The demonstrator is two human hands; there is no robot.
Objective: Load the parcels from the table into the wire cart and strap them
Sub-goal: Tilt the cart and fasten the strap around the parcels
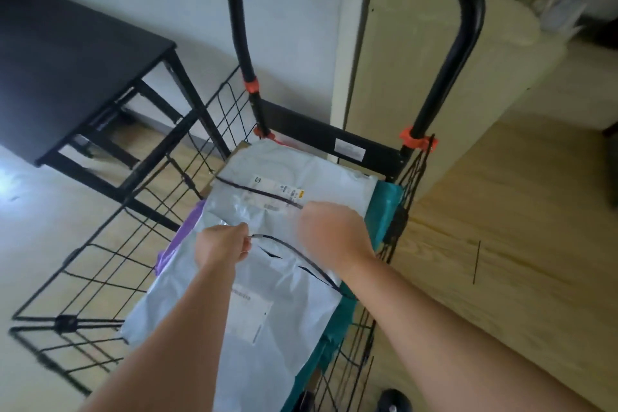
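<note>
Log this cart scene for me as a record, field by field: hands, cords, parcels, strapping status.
left hand: pinches the end of the lower cord
right hand: grips the end of the upper cord
cords: both cross the grey parcels, ends not yet joined
parcels: grey parcels on top, purple parcel left, teal parcel right, in the wire cart
strapping: unfinished

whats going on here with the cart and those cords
A person is strapping parcels into the wire cart. Grey mailers lie on top, with a teal parcel and a purple parcel showing beneath. The left hand pinches the end of the near cord, which runs from the cart's right side. The right hand, blurred, seems to grip the far cord from the left side. The ends are not yet joined.
</note>
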